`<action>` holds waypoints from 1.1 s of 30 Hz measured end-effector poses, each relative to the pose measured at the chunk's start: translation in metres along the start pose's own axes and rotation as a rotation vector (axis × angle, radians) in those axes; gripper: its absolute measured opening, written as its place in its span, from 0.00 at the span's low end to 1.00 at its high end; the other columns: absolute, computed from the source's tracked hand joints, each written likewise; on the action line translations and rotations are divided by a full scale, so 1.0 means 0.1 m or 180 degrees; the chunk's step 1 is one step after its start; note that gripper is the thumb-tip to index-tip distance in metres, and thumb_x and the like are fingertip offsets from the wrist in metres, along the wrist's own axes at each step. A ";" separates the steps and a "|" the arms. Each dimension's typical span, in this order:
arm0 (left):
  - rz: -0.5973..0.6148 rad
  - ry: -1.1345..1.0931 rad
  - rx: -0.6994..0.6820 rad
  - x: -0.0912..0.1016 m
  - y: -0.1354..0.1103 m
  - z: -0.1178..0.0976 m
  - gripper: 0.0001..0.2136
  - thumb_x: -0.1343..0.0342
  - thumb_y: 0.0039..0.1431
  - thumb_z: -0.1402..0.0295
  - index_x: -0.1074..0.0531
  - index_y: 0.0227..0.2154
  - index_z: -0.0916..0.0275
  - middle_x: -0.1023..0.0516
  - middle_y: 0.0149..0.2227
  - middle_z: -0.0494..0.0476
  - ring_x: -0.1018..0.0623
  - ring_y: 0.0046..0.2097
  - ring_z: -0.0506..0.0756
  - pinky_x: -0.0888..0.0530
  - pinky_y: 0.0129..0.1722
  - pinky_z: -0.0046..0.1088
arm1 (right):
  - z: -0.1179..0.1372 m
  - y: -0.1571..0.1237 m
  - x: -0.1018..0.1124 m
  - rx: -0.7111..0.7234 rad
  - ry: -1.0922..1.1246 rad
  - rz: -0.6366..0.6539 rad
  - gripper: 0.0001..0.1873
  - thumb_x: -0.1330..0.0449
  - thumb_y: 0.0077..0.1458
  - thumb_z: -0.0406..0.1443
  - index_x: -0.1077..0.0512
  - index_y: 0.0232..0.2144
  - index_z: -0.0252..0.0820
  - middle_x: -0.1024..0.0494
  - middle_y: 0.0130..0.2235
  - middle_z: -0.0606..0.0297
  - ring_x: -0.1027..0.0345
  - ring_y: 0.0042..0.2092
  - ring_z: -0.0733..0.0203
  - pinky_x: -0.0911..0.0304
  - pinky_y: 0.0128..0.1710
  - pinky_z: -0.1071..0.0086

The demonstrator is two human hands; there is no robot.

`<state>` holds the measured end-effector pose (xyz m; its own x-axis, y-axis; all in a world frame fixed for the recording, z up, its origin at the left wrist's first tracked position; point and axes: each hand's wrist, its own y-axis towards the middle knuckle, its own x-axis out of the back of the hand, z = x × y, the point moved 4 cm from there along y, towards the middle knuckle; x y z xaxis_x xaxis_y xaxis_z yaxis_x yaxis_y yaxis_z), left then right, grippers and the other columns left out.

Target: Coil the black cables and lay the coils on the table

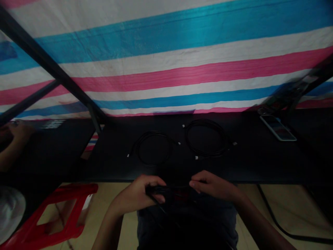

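My left hand (142,194) is closed around a bundle of black cable (157,190) in front of the table's near edge, above my lap. To its right, my right hand (210,185) pinches with thumb and fingers; a dark stretch of cable seems to run from the bundle toward it, though the dim light blurs this. On the black table beyond my hands lie two coiled black cables. The left coil (154,164) has light-coloured connector ends. A thicker coil (205,152) rests to its right, also with pale connectors.
A phone (279,129) lies on the black table (117,170) at the right. Behind hangs a striped sheet (182,73), with a dark metal frame (49,62) at left. Another person's hand (19,133) is at the far-left table. A red stool (52,218) stands below.
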<state>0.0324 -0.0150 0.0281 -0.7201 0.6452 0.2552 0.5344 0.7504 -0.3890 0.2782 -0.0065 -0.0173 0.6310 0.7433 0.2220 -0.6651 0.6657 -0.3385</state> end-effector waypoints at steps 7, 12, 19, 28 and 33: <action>-0.0067 0.0525 0.0009 -0.22 0.14 0.02 0.09 0.43 0.62 0.65 0.20 0.31 0.61 0.21 0.29 0.50 0.24 0.34 0.51 0.34 0.32 0.25 | -0.04 -0.12 -0.12 -0.0361 -0.0568 0.0286 0.20 0.45 0.63 0.42 0.29 0.22 0.40 0.31 0.22 0.69 0.41 0.25 0.67 0.50 0.26 0.72; 0.0161 0.0745 -0.0052 -0.28 0.17 -0.11 0.09 0.43 0.62 0.63 0.19 0.37 0.60 0.19 0.31 0.51 0.24 0.33 0.51 0.33 0.33 0.25 | -0.12 -0.13 -0.13 -0.0411 -0.0336 0.0248 0.24 0.43 0.62 0.49 0.29 0.20 0.39 0.38 0.20 0.73 0.47 0.23 0.69 0.54 0.24 0.72; 0.1314 0.0960 0.0016 -0.31 0.14 -0.25 0.20 0.37 0.56 0.58 0.22 0.51 0.56 0.18 0.44 0.55 0.22 0.43 0.57 0.29 0.42 0.30 | -0.31 -0.24 -0.18 -0.0488 -0.0297 0.0453 0.22 0.44 0.62 0.46 0.23 0.24 0.37 0.33 0.21 0.70 0.44 0.23 0.68 0.52 0.25 0.72; 0.1098 0.1016 0.0697 -0.44 0.29 -0.03 0.18 0.56 0.69 0.61 0.20 0.42 0.60 0.22 0.34 0.53 0.26 0.30 0.51 0.32 0.31 0.26 | -0.56 -0.23 -0.30 -0.0988 -0.0436 0.0433 0.22 0.41 0.59 0.46 0.24 0.20 0.37 0.33 0.19 0.69 0.43 0.22 0.68 0.50 0.25 0.71; 0.1421 0.1287 0.0584 -0.45 0.33 -0.04 0.14 0.51 0.63 0.67 0.19 0.35 0.60 0.21 0.31 0.52 0.26 0.32 0.52 0.34 0.32 0.26 | -0.53 -0.24 -0.27 -0.0623 -0.0235 0.0813 0.22 0.45 0.62 0.46 0.19 0.28 0.37 0.34 0.21 0.70 0.44 0.23 0.68 0.50 0.25 0.72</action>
<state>0.0841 -0.0192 0.0071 -0.2016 0.9209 0.3338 0.6344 0.3824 -0.6718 0.2984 -0.0463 -0.0641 0.4183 0.8921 0.1706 -0.7041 0.4372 -0.5596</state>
